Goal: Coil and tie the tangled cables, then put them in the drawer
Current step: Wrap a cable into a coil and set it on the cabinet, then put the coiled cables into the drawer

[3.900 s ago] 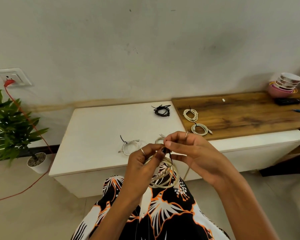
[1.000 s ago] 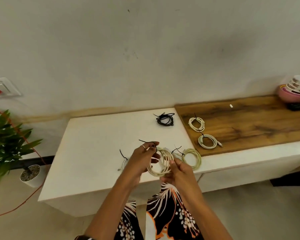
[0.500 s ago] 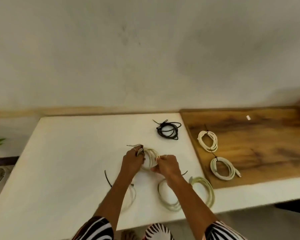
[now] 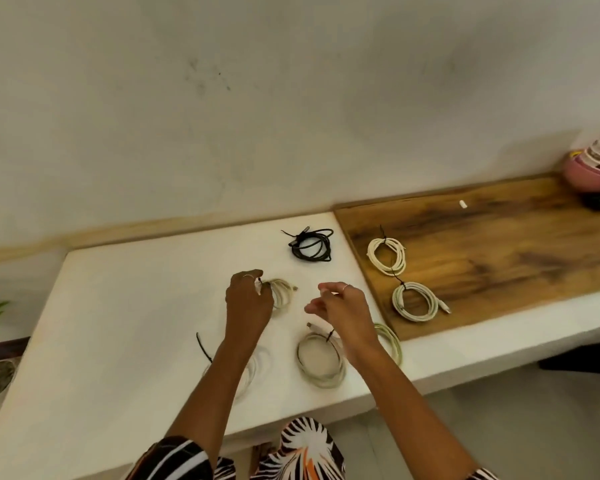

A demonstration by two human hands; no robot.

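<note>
Pinching the pale coil [image 4: 283, 292] at its tie with your left hand [image 4: 248, 306] mid-table, your right hand [image 4: 340, 308] hanging loose and empty, you risked that tie slipping and the loops springing apart.

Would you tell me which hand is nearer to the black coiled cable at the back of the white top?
Left, though not by much. The left hand sits in front of the black coiled cable and to its left; the right hand sits in front and slightly right, a little farther off.
</note>
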